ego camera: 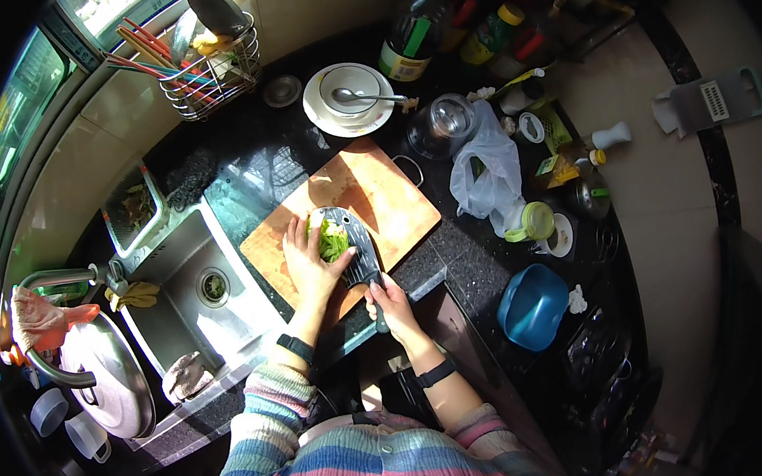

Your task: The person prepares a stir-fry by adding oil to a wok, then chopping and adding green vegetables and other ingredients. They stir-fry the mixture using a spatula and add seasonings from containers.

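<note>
On a wooden cutting board (pixel 394 189) beside the sink lies a small heap of chopped green vegetable (pixel 332 241). My left hand (pixel 312 256) rests over its left side, thumb stretched across toward the blade and fingers spread. A kitchen knife with a broad, dark, patterned blade (pixel 362 243) lies against the right side of the heap. My right hand (pixel 390 304) is closed around its dark handle. The blade's flat side faces up, partly beneath the greens and my left thumb. Whether my left fingers grip any greens is hidden.
A steel sink (pixel 189 302) with a tap is at left, a large pot lid (pixel 109 374) beyond it. Bowl and plate (pixel 352 121) stand behind the board. A plastic bag (pixel 489 167), bottles and a blue basin (pixel 533 307) are at right.
</note>
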Demonstrator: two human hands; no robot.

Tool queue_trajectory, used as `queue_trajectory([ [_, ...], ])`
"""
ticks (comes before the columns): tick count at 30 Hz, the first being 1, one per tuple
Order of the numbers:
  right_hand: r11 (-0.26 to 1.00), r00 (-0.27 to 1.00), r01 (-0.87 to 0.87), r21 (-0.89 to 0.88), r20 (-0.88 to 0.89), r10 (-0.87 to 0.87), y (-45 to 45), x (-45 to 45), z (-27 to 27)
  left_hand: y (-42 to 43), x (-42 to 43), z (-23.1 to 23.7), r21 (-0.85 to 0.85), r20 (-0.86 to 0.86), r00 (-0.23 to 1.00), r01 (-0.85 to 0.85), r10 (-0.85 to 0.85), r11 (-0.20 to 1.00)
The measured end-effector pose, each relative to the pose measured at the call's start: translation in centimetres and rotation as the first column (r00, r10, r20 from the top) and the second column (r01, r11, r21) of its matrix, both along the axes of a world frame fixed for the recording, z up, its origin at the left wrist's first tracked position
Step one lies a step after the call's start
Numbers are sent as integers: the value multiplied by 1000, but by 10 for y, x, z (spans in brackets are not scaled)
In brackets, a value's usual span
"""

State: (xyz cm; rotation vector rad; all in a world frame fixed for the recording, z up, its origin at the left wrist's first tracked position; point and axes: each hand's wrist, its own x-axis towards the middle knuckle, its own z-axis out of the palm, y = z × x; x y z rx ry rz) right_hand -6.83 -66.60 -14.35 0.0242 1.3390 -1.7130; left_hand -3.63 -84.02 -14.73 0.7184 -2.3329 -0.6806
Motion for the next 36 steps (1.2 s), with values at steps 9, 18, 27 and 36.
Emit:
queue_trajectory([
  [9,997,997,29,-71,78,-24,-13,29,-2,18,-3,-4,202,-53,994,-78,91,976],
  [18,962,986,108,-251,151,-71,15,25,26,48,-21,37,154,-176,984,2,25,988],
  [27,806,913,350,-476,-19,-408,180,3,98,228,-90,143,186,-323,864,459,-387,869],
  [36,446,457,692,-567,-134,-880,537,52,183,645,-95,244,-117,-506,367,868,-780,483],
])
